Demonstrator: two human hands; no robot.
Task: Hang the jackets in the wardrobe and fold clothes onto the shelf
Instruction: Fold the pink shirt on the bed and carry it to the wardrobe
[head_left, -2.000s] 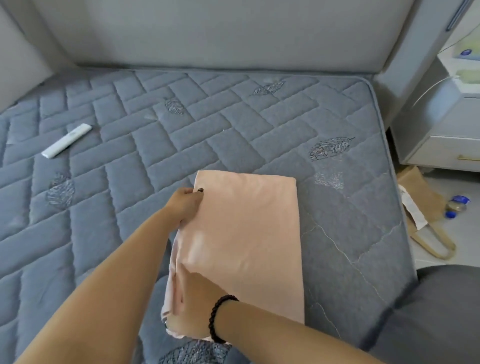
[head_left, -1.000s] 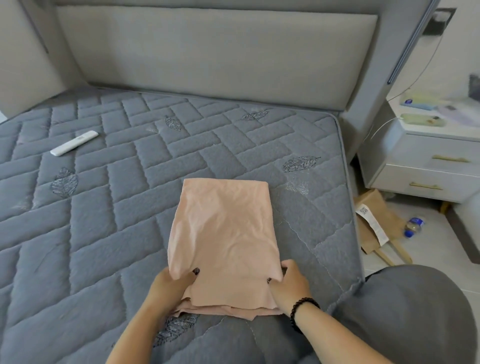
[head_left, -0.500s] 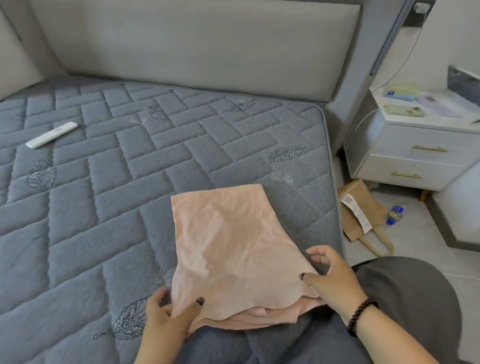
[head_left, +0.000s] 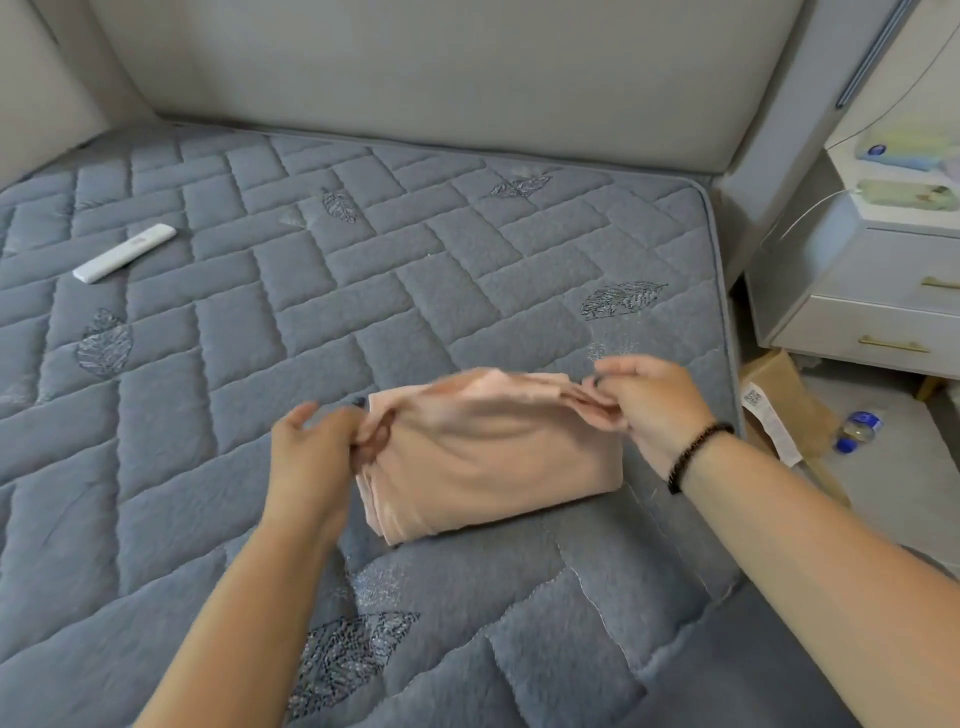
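Observation:
A peach-pink garment (head_left: 493, 457) lies folded into a thick short rectangle on the grey quilted mattress (head_left: 363, 291), near its right edge. My left hand (head_left: 317, 452) pinches the garment's far left corner. My right hand (head_left: 649, 410), with a black bead bracelet on the wrist, pinches the far right corner. The far folded edge between the two hands is a little raised and blurred. No jacket, wardrobe or shelf is in view.
A white remote (head_left: 124, 253) lies on the mattress at the far left. The padded headboard (head_left: 415, 78) stands behind. Right of the bed are a white nightstand (head_left: 872, 301) with drawers, a brown paper bag (head_left: 784, 410) and a small bottle (head_left: 857, 428) on the floor.
The near end of the garment has been folded away from me over the far part, halving its length. Both hands moved from the near corners to the far corners.

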